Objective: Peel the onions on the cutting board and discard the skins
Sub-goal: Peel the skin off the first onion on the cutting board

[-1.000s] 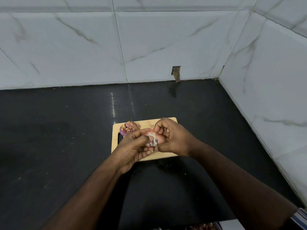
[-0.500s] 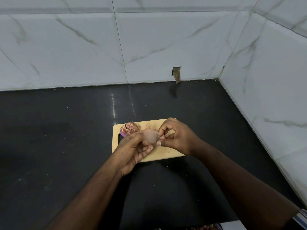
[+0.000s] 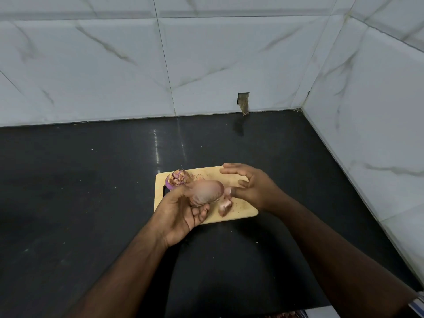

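1. The wooden cutting board [image 3: 243,210] lay on the black counter [image 3: 91,191], and everything here was placed against that board.

2. The left hand [image 3: 181,214] came in over the board's near-left edge, palm up, fingers curled round a pale pinkish onion [image 3: 206,191]. The grip was from underneath, thumb at the onion's left side, fingertips showing below it.

3. That onion was blurred, held just above the middle of the board rather than lying on it.

4. The right hand [image 3: 250,187] hovered over the right half of the board, fingers spread and mostly straight, gripping nothing that could be seen. Its thumb tip sat close to the onion's right side; whether it touched could not be told.

5. So the two hands were near each other but apart, with the onion between them.

6. A loose piece of onion skin [image 3: 226,206] was below the held onion, toward the board's near edge. Whether it was lying on the wood or falling could not be told.

7. A second onion [image 3: 177,179], purple with ragged skin on top, sat on the board's far-left corner, just beyond the left thumb.

8. Small flecks of skin dotted the board's right side.

9. White marble-patterned wall tiles [image 3: 206,65] rose behind and to the right of the board, with a small rectangular hole [image 3: 243,102] in the wall beyond its far edge.

10. A striped sleeve [image 3: 418,305] showed at the right arm, well nearer than the board.
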Tool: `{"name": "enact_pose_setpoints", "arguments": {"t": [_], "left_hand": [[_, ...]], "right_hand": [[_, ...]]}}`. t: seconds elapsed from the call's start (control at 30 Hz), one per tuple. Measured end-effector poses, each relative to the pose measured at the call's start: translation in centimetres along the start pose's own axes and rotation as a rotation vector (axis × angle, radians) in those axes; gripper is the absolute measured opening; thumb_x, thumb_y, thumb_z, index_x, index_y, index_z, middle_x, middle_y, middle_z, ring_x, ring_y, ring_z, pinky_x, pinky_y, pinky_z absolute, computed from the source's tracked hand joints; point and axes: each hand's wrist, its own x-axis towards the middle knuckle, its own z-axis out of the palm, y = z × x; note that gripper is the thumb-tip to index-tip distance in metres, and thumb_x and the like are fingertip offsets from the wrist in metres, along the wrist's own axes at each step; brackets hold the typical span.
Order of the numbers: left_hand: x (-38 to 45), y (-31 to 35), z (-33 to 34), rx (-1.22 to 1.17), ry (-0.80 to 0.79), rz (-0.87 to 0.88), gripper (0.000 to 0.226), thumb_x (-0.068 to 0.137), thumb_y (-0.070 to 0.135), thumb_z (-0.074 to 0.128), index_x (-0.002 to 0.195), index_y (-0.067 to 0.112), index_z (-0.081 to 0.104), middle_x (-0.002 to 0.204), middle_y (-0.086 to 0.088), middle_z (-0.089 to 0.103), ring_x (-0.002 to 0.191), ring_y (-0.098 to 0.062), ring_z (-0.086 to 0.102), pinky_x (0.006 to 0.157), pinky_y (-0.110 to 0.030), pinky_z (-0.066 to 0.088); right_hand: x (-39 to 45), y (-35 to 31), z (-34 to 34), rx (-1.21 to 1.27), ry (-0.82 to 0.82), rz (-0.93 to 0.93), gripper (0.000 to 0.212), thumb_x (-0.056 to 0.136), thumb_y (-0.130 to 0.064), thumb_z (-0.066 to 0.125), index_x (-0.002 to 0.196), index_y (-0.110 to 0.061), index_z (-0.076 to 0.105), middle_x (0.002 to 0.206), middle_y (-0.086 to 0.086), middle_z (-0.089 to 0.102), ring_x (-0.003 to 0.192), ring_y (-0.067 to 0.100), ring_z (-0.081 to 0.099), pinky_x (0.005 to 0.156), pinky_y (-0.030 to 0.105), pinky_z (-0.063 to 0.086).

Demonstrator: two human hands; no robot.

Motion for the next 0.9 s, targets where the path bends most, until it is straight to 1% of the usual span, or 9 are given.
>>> {"name": "enact_pose_setpoints", "arguments": {"t": [0.07,0.13,0.2,0.27,0.37,0.47,0.57,0.77,0.9], "left_hand": [[0.0,0.1,0.1,0.017,-0.035,-0.012,0.057,0.072,0.020,0.059,0.129,0.010,0.054,0.087,-0.013,0.068,0.067,-0.021,0.063,0.060,-0.027,0.054],[-0.2,0.1,0.4,0.040,-0.066,-0.019,0.050,0.076,0.023,0.060,0.123,0.008,0.058,0.089,-0.012,0.067,0.067,-0.019,0.061,0.061,-0.026,0.052],[-0.3,0.0,0.8,0.094,-0.071,0.009,0.044,0.081,0.028,0.067,0.120,0.008,0.061,0.091,-0.011,0.068,0.067,-0.016,0.061,0.060,-0.023,0.053],[-0.2,-0.2,1.1,0.158,-0.045,0.067,0.050,0.079,0.026,0.078,0.122,0.009,0.062,0.096,-0.011,0.071,0.072,-0.015,0.062,0.060,-0.022,0.055],[-0.1,-0.3,1.1,0.202,0.016,0.115,0.066,0.072,0.017,0.087,0.132,0.010,0.060,0.101,-0.014,0.071,0.073,-0.017,0.061,0.061,-0.022,0.057],[-0.1,-0.4,1.0,0.212,0.018,0.123,0.055,0.079,0.016,0.080,0.129,0.004,0.061,0.092,-0.013,0.071,0.066,-0.015,0.063,0.060,-0.021,0.057],[-0.4,-0.6,1.1,0.188,-0.008,0.121,0.049,0.083,0.017,0.078,0.126,0.002,0.063,0.095,-0.015,0.070,0.069,-0.017,0.065,0.059,-0.022,0.057],[-0.6,-0.9,1.3,0.147,-0.015,0.095,0.030,0.085,0.017,0.071,0.113,0.006,0.069,0.092,-0.014,0.072,0.069,-0.017,0.065,0.057,-0.020,0.056],[-0.6,-1.1,1.2,0.131,-0.018,0.093,0.019,0.083,0.018,0.076,0.100,0.010,0.076,0.091,-0.015,0.072,0.069,-0.017,0.065,0.056,-0.021,0.056]], "right_hand": [[-0.5,-1.0,0.2,0.115,-0.122,-0.016,0.060,0.079,-0.011,0.082,0.131,-0.029,0.059,0.139,-0.016,0.054,0.131,-0.001,0.046,0.101,0.020,0.045],[-0.7,-1.6,0.9,0.164,-0.177,-0.041,0.065,0.074,-0.007,0.085,0.132,-0.023,0.059,0.133,-0.010,0.060,0.128,0.001,0.052,0.097,0.021,0.050],[-0.6,-1.7,1.4,0.144,-0.145,-0.081,0.061,0.070,-0.010,0.088,0.125,-0.020,0.064,0.124,-0.004,0.066,0.121,0.009,0.059,0.099,0.034,0.053],[-0.6,-1.5,1.6,0.104,-0.087,-0.105,0.058,0.065,-0.019,0.091,0.119,-0.024,0.068,0.120,-0.005,0.066,0.118,0.011,0.061,0.097,0.044,0.054],[-0.5,-1.4,1.4,0.000,-0.063,-0.116,0.058,0.062,-0.027,0.093,0.113,-0.030,0.065,0.118,-0.011,0.058,0.114,0.009,0.058,0.091,0.042,0.057],[-0.4,-2.0,1.3,-0.039,-0.087,-0.089,0.056,0.061,-0.021,0.094,0.106,-0.027,0.061,0.113,-0.007,0.055,0.105,0.012,0.058,0.084,0.040,0.058],[-0.4,-2.5,1.2,-0.058,-0.084,-0.067,0.053,0.060,-0.020,0.095,0.099,-0.021,0.059,0.106,-0.004,0.053,0.095,0.017,0.058,0.074,0.037,0.058],[-0.3,-2.9,1.0,-0.124,-0.106,-0.082,0.050,0.057,-0.025,0.094,0.086,-0.020,0.054,0.101,0.004,0.055,0.085,0.019,0.055,0.063,0.032,0.051],[-0.3,-2.8,1.1,-0.157,-0.113,-0.088,0.051,0.054,-0.029,0.093,0.081,-0.019,0.051,0.096,0.003,0.055,0.077,0.018,0.051,0.057,0.035,0.046]]}}
